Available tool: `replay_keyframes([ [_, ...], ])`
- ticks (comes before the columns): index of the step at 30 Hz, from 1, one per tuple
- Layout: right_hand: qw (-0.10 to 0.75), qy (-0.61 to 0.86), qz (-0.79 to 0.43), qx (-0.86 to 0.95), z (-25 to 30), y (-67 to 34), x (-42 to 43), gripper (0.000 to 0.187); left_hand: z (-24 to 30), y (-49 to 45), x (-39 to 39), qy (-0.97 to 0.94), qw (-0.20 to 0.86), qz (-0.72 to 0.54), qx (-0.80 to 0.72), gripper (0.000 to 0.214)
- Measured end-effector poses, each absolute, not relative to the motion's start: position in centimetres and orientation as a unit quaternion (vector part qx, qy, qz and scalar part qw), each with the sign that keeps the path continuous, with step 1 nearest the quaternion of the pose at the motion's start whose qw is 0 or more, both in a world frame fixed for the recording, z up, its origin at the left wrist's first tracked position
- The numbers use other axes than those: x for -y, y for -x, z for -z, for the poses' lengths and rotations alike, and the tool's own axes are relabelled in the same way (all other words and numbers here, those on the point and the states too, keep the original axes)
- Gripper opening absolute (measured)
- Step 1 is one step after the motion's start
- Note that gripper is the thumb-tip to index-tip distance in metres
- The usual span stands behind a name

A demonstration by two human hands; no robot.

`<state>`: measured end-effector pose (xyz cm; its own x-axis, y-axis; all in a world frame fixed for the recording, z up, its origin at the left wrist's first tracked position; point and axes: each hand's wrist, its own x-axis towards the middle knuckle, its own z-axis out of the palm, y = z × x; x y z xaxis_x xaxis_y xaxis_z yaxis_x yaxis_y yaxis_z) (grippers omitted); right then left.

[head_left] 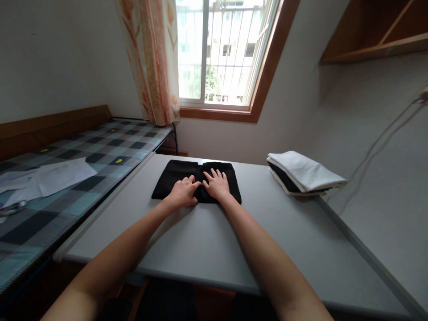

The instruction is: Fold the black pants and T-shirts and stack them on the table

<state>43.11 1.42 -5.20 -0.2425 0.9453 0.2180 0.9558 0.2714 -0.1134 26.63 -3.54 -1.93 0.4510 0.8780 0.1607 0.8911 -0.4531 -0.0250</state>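
A folded black garment (177, 171) lies on the white table, with a crease or gap running down its middle. What kind of garment it is does not show. My left hand (182, 192) rests on its left half near the middle crease, fingers bent and closed on the cloth, the thumb by the near edge. My right hand (217, 183) lies flat on the right half, fingers spread and pressing the fabric. The two hands are close together, nearly meeting at the crease.
A stack of folded white and black cloths (304, 171) sits at the table's right, by the wall. Left of the table (207, 240) is a bed (133, 145) with a checked cover and papers (63, 176). Behind are a curtain (155, 62) and a barred window (230, 53).
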Motion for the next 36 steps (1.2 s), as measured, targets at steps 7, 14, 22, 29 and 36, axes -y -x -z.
replay_keyframes([
  [7, 0.141, 0.600, 0.032, 0.787, 5.4, -43.1, -1.1, 0.052, 2.1, -26.8, 3.6, 0.833, 0.071, 0.072, 0.543, 0.051],
  [14, 0.146, 0.601, 0.030, 0.786, 5.5, -43.1, -1.1, 0.053, 3.7, -27.3, 3.0, 0.817, 0.091, 0.073, 0.564, 0.034],
  [22, 0.148, 0.601, 0.030, 0.785, 5.5, -43.1, -1.0, 0.053, 2.2, -28.0, 4.4, 0.809, 0.098, 0.062, 0.576, 0.018],
  [29, 0.146, 0.602, 0.025, 0.784, 5.5, -43.2, -1.0, 0.053, 2.9, -27.7, 3.3, 0.796, 0.109, 0.058, 0.593, 0.028],
  [36, 0.151, 0.602, 0.026, 0.784, 5.7, -43.2, -1.2, 0.052, 3.3, -28.7, 3.9, 0.826, 0.131, 0.078, 0.543, 0.030],
])
